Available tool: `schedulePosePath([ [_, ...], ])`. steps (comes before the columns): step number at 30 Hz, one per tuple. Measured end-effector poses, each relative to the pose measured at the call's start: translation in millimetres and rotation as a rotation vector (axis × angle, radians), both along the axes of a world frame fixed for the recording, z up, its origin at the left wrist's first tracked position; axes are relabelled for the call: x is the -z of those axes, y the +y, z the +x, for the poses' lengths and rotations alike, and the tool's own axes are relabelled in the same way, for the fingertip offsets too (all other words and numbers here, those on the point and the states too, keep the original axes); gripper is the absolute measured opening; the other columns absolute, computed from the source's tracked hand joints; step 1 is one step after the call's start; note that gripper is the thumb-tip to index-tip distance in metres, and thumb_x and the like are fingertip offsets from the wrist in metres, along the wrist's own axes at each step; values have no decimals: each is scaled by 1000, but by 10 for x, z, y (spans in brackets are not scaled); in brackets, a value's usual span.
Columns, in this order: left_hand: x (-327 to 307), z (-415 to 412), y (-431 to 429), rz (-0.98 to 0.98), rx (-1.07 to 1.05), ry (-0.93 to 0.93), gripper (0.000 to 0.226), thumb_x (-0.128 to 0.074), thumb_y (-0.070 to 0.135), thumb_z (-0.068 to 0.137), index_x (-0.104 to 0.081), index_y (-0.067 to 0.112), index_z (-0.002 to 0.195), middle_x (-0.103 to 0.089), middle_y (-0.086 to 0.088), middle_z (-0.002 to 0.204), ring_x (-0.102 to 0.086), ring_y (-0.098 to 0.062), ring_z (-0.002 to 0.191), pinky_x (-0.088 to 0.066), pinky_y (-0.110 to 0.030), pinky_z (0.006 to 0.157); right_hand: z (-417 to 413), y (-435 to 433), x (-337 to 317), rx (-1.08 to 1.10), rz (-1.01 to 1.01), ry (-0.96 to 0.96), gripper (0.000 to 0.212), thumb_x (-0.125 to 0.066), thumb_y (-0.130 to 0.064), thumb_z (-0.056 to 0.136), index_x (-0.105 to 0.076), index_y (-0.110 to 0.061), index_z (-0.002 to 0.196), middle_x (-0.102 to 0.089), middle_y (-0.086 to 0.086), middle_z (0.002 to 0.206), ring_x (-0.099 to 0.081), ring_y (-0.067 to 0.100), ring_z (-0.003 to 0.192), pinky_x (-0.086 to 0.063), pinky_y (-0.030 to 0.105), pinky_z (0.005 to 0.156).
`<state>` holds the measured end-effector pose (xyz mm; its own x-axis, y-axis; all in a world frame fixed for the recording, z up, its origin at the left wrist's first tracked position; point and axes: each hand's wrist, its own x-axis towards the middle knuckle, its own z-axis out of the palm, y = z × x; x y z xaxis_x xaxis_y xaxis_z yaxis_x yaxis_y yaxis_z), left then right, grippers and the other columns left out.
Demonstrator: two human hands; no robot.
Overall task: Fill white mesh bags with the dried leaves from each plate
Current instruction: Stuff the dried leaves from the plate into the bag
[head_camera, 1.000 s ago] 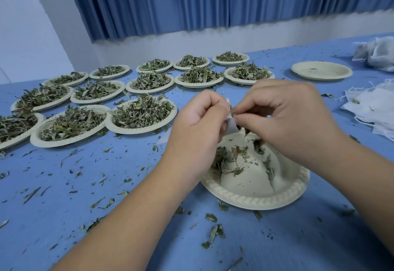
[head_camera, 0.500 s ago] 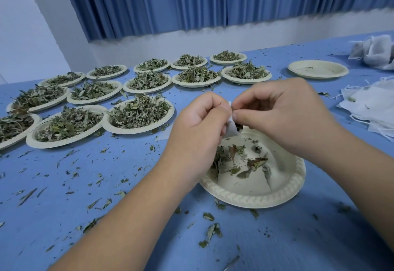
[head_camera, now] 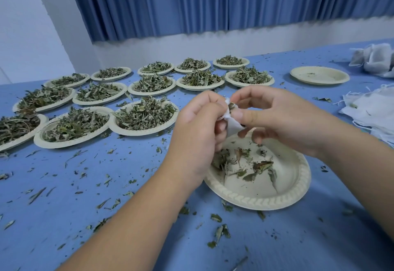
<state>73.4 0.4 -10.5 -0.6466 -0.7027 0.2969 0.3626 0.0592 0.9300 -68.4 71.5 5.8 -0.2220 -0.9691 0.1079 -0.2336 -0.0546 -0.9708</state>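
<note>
Blue table [head_camera: 64, 206] — leaf-heaped plates [head_camera: 145, 131] behind; left hand [head_camera: 196, 134], right hand [head_camera: 283, 119] pinch mesh bag [head_camera: 232, 124].

Left hand [head_camera: 197, 136] and right hand [head_camera: 277, 117] meet; fingers curled, pinching.

The near plate [head_camera: 255, 201] rests on the table [head_camera: 64, 206] front centre. The left hand [head_camera: 196, 136] and right hand [head_camera: 285, 117] hold the mesh bag [head_camera: 232, 124] above it. Rows of filled plates [head_camera: 138, 131] stand behind-left; an empty plate [head_camera: 319, 75] lies behind-right.

No text, label, brand, number or sign can be read anywhere here.
</note>
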Motion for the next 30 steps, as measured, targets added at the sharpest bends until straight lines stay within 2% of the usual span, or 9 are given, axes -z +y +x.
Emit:
schedulePosePath([
  [3,-1,10,-26,4,18,-2,24,-48,16,76,-51,24,54,-37,4,46,-25,-6,36,-23,-14,39,-3,-52,-45,-94,109,-151,50,-75,-27,63,-66,-17,111,-69,3,82,-66,19,65,-50,21,48],
  [6,16,7,-4,-131,-64,-72,31,-49,13,83,-51,24,54,-41,8,45,-32,-8,39,-28,-16,40,7,-97,-89,-101,129,-90,31,-75,-16,65,-69,-11,95,-68,5,74,-62,14,60,-51,19,49],
  [8,29,-7,22,-259,-146,-137,23,-49,18,79,-50,22,56,-48,9,48,-43,-16,51,-38,-30,44,24,-135,-112,-34,132,14,19,-73,1,69,-67,-10,83,-64,3,65,-58,13,54,-51,20,48],
  [10,29,-7,34,-318,-196,-162,18,-48,20,78,-49,19,60,-54,9,52,-50,-21,60,-50,-49,59,59,-168,-127,48,125,127,16,-64,3,67,-64,-10,76,-60,1,55,-56,13,47,-47,20,43],
  [15,39,16,-30,-374,-237,-160,22,-47,20,78,-48,22,57,-50,15,46,-43,-6,51,-37,-16,49,148,-257,-101,221,72,332,9,-65,-3,73,-60,-10,70,-57,0,46,-55,14,41,-41,22,37],
  [21,69,-25,6,-399,-195,-168,25,-47,21,82,-47,24,57,-48,18,45,-37,0,46,-33,-15,48,203,-319,-27,371,65,599,15,-49,-5,78,-59,-15,74,-57,1,52,-53,11,33,-33,16,31],
  [23,77,-28,10,-403,-208,-167,23,-47,20,82,-46,22,59,-50,19,45,-40,2,46,-34,-13,48,194,-312,5,341,69,559,13,-51,-8,82,-59,-15,74,-57,0,51,-51,8,32,-35,17,33],
  [26,94,-17,-22,-379,-265,-174,23,-47,23,83,-47,18,61,-48,17,47,-41,1,48,-36,-14,49,121,-238,5,202,81,286,3,-63,-16,82,-66,-16,81,-63,-1,62,-59,12,49,-47,23,45],
  [30,92,-22,-65,-316,-316,-163,20,-46,28,81,-47,16,64,-38,12,52,-34,-7,52,-31,-20,47,-25,-125,-56,3,147,3,19,-71,-22,82,-71,-20,100,-70,2,87,-67,18,68,-53,28,56],
])
